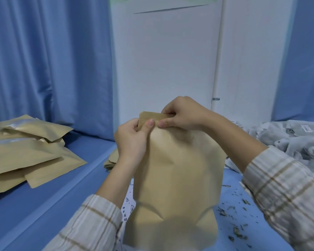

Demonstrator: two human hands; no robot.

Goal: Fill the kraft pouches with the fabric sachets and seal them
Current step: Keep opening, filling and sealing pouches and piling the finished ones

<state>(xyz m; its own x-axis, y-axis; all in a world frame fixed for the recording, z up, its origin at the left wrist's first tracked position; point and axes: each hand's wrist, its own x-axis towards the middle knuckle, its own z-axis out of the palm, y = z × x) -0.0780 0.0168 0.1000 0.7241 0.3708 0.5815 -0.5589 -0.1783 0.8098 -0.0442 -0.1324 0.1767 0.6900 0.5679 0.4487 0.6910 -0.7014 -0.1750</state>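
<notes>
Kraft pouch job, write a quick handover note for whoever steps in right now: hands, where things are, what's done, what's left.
Left hand and right hand: both pinch the top edge of the upright kraft pouch, which looks filled; sealing under way.
Pile of pouches: lying on the left of the blue surface, apparently finished.
Fabric sachets: heaped on the right.
Flat pouches: behind the left hand.
Left: finish this seal, then fill and seal more pouches.
</notes>
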